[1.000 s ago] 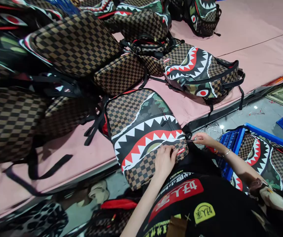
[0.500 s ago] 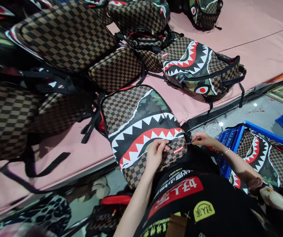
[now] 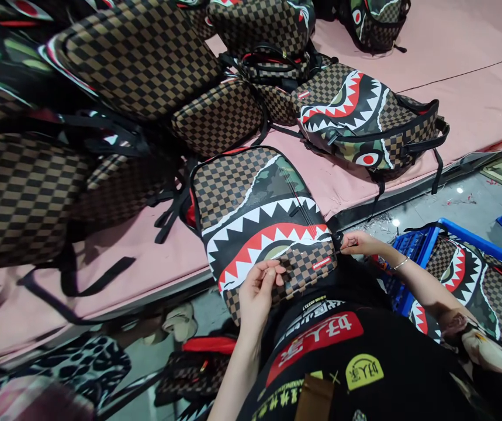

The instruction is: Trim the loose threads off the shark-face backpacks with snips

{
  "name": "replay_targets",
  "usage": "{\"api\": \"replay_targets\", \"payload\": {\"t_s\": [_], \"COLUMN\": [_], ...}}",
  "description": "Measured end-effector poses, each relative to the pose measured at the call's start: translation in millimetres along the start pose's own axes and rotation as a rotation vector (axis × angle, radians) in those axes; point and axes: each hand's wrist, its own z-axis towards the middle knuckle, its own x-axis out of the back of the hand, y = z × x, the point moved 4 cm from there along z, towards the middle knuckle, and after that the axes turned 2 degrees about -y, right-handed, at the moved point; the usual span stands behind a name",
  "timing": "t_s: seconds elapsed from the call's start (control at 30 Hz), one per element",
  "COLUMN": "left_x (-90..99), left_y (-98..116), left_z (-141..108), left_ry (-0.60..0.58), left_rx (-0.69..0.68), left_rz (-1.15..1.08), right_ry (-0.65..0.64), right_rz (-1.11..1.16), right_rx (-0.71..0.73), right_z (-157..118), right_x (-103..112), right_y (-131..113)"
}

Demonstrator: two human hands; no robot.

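Note:
A checkered backpack with a shark-mouth print [image 3: 255,204] lies at the front edge of the pink table, its lower end against my dark apron. Over its lower left part is my left hand [image 3: 259,286], thumb and fingers pinched together; whatever they hold is too small to make out. My right hand [image 3: 356,242] is closed at the bag's lower right corner, fingertips beside a dark strap end; what is between them is hidden. Thin dark threads run across the camouflage part of the print.
Another shark-print backpack [image 3: 347,117] lies behind on the pink table [image 3: 465,105]. Several checkered bags [image 3: 141,58] are piled at left. Blue crates [image 3: 439,234] stand on the floor at right, one holding bags. A stool-like patterned cover [image 3: 66,362] shows at lower left.
My left hand has moved left and slightly down over the bag. The small metal-looking item seen at my right fingertips no longer shows clearly. The whole view has shifted a little.

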Motion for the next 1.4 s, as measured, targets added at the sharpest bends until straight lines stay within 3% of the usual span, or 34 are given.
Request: {"api": "replay_targets", "payload": {"t_s": [0.37, 0.8, 1.1, 1.17, 1.27, 1.33, 1.4], "left_x": [0.4, 2.6, 5.0, 3.5, -5.1, -14.5, -24.8], "left_y": [2, -3, -5, -4, -2, -1, 2], "left_z": [-4, -7, -5, -1, 19, 44, 79], "left_ry": [0.038, 0.032, 0.016, -0.019, -0.166, -0.276, -0.315], "left_rx": [-0.035, -0.025, -0.037, -0.045, -0.061, -0.096, -0.157], "left_rz": [0.021, -0.015, -0.007, 0.000, 0.048, 0.211, 0.438], "right_ry": [-0.071, -0.077, -0.058, 0.032, 0.317, 0.462, 0.566], "right_rz": [-0.052, -0.158, -0.026, 0.036, 0.129, 0.144, 0.134], "right_rx": [0.001, 0.044, 0.050, 0.044, 0.047, 0.080, 0.120], "right_z": [15, 26, 23, 26, 34, 43, 53], "right_x": [-11, -34, -42, -38, -22, -11, -2], "right_y": [2, -21, -20, -17, -10, -7, -7]}}
